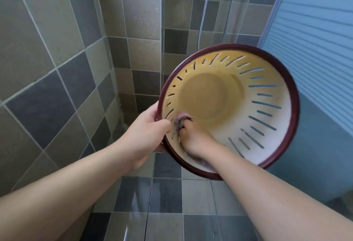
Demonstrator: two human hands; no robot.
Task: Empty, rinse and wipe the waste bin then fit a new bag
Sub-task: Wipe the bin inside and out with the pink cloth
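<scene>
Over the tiled shower floor (168, 193), waste bin (267, 95) is held tilted, mouth toward cam, w/ nothing inside. Left hand (147, 133) grips its rim; right hand (193, 137), fingers curled, pinches a cloth (181, 120) against inner wall. Looks mid-wipe; bag not yet fitted. No readable writing.

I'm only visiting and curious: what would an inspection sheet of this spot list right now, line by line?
Surface: tiled floor, grey and beige, with a wet sheen.
Job's things: waste bin, yellow inside, slotted wall, dark red rim, held tilted with its opening toward the camera; a small cloth, blurred, against its inner wall.
Clutter: nothing seen.
Hands: left hand grips the bin's rim; right hand is inside the bin, fingers curled round the cloth.
Cables: shower hose hanging on the back wall.
Surroundings: tiled wall to the left, blue ribbed panel to the right.
</scene>
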